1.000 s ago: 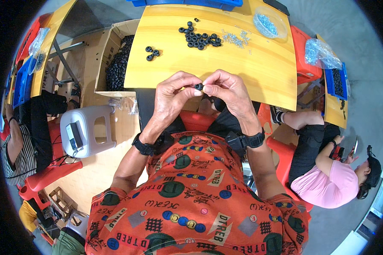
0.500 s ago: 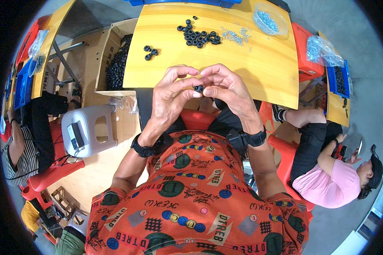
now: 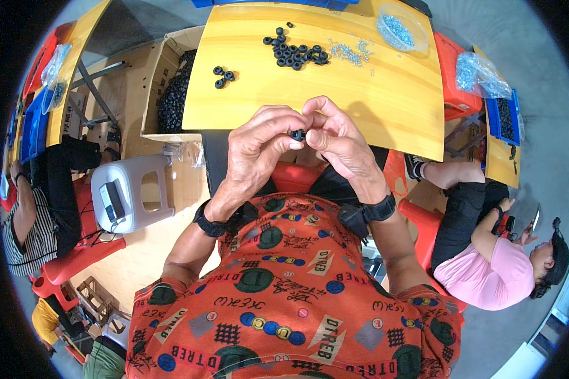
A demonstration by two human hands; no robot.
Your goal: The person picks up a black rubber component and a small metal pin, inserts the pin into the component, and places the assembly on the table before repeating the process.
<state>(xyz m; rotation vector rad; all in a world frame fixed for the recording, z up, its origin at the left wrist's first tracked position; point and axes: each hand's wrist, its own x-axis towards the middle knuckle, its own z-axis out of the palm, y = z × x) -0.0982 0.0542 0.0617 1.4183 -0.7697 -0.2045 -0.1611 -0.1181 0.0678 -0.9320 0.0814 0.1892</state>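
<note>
Just past the table's near edge, my left hand pinches a small black round part between thumb and fingertips. My right hand comes in from the other side, its thumb against the part's right side and its fingers curled behind. Whether the right fingertips also hold something tiny is hidden. Farther up the yellow table lies a cluster of similar black round parts. A smaller group of black parts sits to the left. Beside the cluster are scattered small silvery metal pieces.
A clear bowl of small bluish metal pieces stands at the table's far right. Left of the table is a cardboard box full of black parts. A red bin adjoins the right edge. A person in pink sits at right.
My right hand has shifted slightly right, and its index finger has lifted and bent. The left fingers have closed further over the black part, which moved slightly right and down.
</note>
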